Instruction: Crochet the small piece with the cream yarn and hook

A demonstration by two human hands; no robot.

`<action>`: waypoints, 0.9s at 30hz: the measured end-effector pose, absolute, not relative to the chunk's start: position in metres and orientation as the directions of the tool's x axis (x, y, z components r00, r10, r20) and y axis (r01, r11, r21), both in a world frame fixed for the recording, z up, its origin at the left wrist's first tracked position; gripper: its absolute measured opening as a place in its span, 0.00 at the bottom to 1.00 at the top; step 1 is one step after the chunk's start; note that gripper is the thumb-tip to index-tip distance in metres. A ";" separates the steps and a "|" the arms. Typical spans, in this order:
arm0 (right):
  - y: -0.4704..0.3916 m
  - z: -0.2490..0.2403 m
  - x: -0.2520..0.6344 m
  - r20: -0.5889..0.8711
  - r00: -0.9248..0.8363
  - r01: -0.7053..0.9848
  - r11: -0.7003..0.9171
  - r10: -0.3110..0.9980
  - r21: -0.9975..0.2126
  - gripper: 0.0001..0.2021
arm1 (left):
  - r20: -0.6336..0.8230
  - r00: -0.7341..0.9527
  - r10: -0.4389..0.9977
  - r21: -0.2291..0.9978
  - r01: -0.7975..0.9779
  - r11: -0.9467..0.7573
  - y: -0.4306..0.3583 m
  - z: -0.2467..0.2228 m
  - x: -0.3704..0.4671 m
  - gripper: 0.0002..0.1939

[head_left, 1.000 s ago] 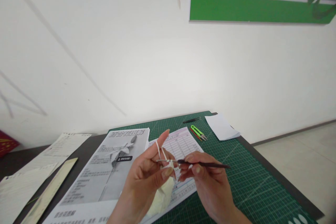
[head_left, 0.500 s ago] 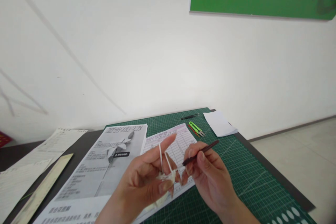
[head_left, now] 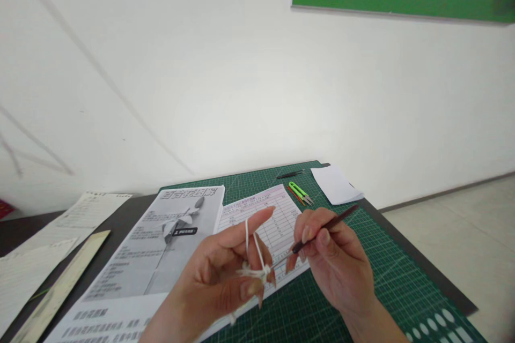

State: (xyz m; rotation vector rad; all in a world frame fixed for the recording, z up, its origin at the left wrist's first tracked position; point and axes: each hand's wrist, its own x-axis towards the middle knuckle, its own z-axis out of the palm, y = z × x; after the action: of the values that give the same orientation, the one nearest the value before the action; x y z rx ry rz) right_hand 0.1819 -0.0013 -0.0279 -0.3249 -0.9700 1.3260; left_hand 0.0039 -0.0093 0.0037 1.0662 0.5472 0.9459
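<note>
My left hand (head_left: 225,273) pinches a small piece of white crochet work (head_left: 263,272) between thumb and fingers. White yarn (head_left: 247,238) loops over its raised index finger and runs down to the piece. In my right hand (head_left: 333,257) is a crochet hook (head_left: 328,226) with a dark brown handle, held like a pencil. Its thin metal shaft points left, and the tip meets the white stitches near my left fingertips. Whether the hook's end sits inside a loop is too small to tell.
A green cutting mat (head_left: 386,262) covers the table. On it lie printed sheets (head_left: 132,257), a form (head_left: 277,214), green thread snips (head_left: 298,192), black tweezers (head_left: 290,174) and white paper (head_left: 336,185). A ruler (head_left: 64,284) and more papers (head_left: 36,262) lie left. A white wall stands behind.
My right hand has moved right and slightly down with the hook, so its metal shaft now shows between the handle and the white crochet work. My left hand keeps its hold.
</note>
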 end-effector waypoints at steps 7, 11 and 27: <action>-0.002 -0.031 0.188 0.496 -0.076 -0.609 0.354 0.865 -0.710 0.08 | 0.036 0.529 0.848 0.908 -0.371 0.193 -0.008 0.005 0.003 0.32; -0.004 -0.034 0.190 0.540 -0.037 -0.567 0.427 0.841 -0.704 0.07 | 0.031 0.517 0.856 0.911 -0.367 0.188 -0.008 0.005 0.004 0.31; -0.021 -0.018 0.200 0.762 -0.113 -0.078 0.759 0.638 -0.647 0.07 | 0.076 0.487 0.870 0.963 -0.262 0.062 -0.004 -0.005 0.000 0.30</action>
State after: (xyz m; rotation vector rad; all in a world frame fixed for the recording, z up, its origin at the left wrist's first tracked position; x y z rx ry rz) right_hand 0.1995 -0.0208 -0.0180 -0.4633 -1.5792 0.6450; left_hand 0.0004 -0.0043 -0.0046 1.2165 0.6340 0.9481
